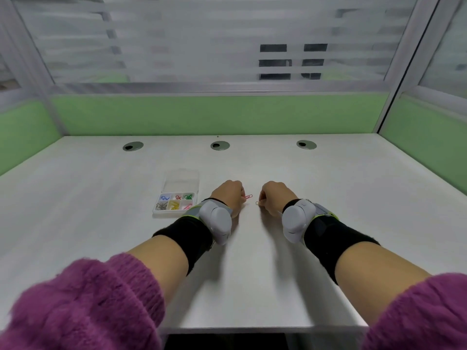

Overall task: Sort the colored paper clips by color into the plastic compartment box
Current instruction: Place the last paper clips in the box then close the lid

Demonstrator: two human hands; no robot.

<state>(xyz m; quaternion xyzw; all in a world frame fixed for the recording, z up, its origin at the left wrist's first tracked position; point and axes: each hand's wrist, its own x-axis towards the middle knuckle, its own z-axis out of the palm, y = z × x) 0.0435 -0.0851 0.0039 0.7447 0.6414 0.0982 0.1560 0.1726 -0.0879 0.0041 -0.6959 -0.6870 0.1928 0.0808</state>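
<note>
Left hand (228,195) curling closed, pinching a pink paper clip (248,197), right hand (274,197) curling closed, gripping a yellow paper clip (257,203), box (174,202) lying beside the left wrist

A white desk (101,198) has three round cable holes (220,145) along its far edge, with green partition panels (202,114) and frosted glass (202,39) behind.

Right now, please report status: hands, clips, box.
Left hand curled beside pink clip. Right hand pinching yellow clip. Box open, mostly sorted. Nothing in the way.
</note>
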